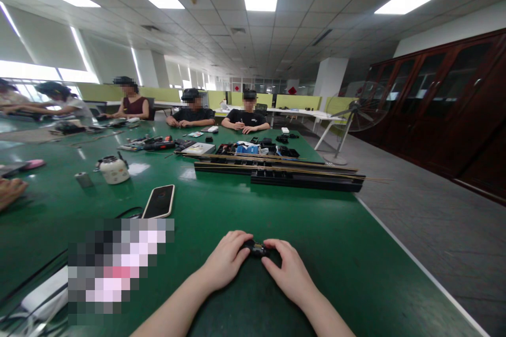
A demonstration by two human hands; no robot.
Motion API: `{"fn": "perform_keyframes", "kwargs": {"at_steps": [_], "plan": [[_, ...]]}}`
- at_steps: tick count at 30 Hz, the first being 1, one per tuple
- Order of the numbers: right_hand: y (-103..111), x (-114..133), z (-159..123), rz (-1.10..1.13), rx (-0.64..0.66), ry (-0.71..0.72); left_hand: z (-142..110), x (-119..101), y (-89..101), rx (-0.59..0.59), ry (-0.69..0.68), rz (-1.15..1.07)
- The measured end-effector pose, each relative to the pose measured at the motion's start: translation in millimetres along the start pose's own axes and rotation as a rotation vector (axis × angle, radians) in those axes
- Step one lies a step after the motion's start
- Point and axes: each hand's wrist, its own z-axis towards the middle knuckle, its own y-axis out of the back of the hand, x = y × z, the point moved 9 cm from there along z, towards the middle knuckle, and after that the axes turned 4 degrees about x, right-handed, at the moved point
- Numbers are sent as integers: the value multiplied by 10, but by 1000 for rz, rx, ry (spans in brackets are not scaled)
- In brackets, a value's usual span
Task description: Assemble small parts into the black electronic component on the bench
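A small black object (258, 248) with a yellowish strip on top is low over or on the green table (340, 242), between my hands. My left hand (226, 260) grips its left end with thumb and fingers. At the right end, the thumb and forefinger of my right hand (288, 268) pinch it. My fingers cover both ends, so I cannot tell its exact kind. A phone (158, 201) with a pale case lies to the left of my hands.
Long black trays (306, 183) carry thin rods across the table ahead. Behind them sits a clutter of small parts (249, 148). A white pot-like jar (114, 169), a metal cylinder (83, 179) and a white power strip (45, 292) with cables are leftward. Several people sit around.
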Motion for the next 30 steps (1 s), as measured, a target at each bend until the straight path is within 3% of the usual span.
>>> {"fn": "perform_keyframes", "kwargs": {"at_steps": [30], "plan": [[-28, 102, -3, -34, 56, 75, -27, -9, -33, 24, -37, -9]]}}
